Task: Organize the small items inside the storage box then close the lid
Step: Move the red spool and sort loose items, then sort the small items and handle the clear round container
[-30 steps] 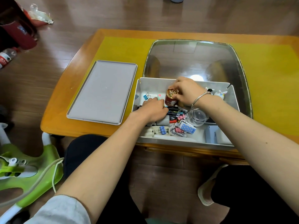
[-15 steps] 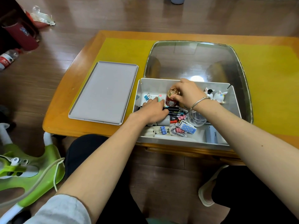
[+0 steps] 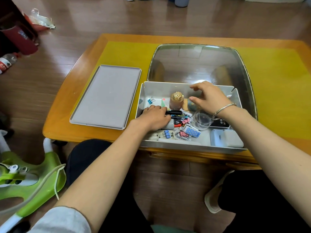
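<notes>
The storage box (image 3: 188, 147) sits at centre frame on the table (image 3: 70, 118), its lid (image 3: 106, 96) lying flat to its left. The right hand (image 3: 208, 96) has let go of the gold-capped bottle (image 3: 176, 102) and hovers beside it, fingers spread. The left hand (image 3: 154, 117) rests curled over the pens (image 3: 176, 115); its grip is hidden.

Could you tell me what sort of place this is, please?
Probably a home living room: a low wooden table on wood flooring, a green child's toy beside it, and a drink bottle lying on the floor.
</notes>
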